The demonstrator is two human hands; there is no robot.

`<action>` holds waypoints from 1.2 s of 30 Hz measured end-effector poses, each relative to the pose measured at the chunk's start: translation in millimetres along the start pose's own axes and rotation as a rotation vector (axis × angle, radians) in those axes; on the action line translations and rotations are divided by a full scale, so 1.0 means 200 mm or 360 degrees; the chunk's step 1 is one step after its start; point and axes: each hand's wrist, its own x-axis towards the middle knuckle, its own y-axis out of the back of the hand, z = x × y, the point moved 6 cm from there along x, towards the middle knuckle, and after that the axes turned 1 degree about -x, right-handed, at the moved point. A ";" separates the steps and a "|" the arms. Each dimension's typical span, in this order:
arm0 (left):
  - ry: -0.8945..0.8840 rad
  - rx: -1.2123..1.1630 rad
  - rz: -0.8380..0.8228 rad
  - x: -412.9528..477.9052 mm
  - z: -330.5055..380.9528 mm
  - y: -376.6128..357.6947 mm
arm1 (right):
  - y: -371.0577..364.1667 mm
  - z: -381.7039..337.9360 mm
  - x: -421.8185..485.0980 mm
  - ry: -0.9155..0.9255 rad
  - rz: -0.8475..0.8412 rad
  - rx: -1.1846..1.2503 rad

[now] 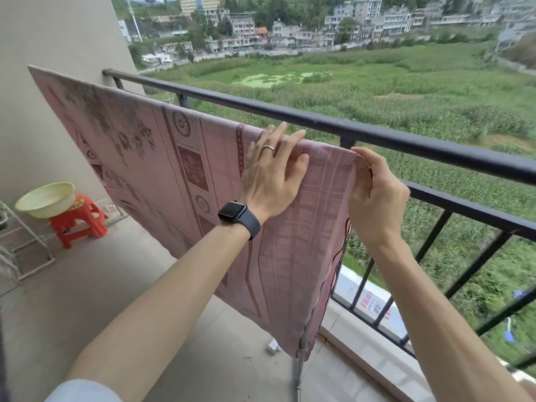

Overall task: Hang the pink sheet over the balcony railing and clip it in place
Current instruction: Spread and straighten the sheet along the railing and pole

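Count: one pink sheet (179, 169), one black railing (406, 140), two hands, one watch (236, 217), one ring (268, 147), lower left one basin (46, 198), one red stool (81, 221).

Both arms bare, stretched forward and up. Left hand (271, 172) — palm down, fingers spread flat and pointing away from the body, ring on one finger, dark watch (239, 219) on the wrist. Right hand (374, 195) just beside it — back toward the camera, fingers curled, thumb and fingertips pinched on cloth.
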 end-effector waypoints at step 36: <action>0.0549 -0.0210 -0.1163 -1.14 0.00 -0.72 | -0.03 0.66 -0.84 -0.0871 -0.0942 0.0107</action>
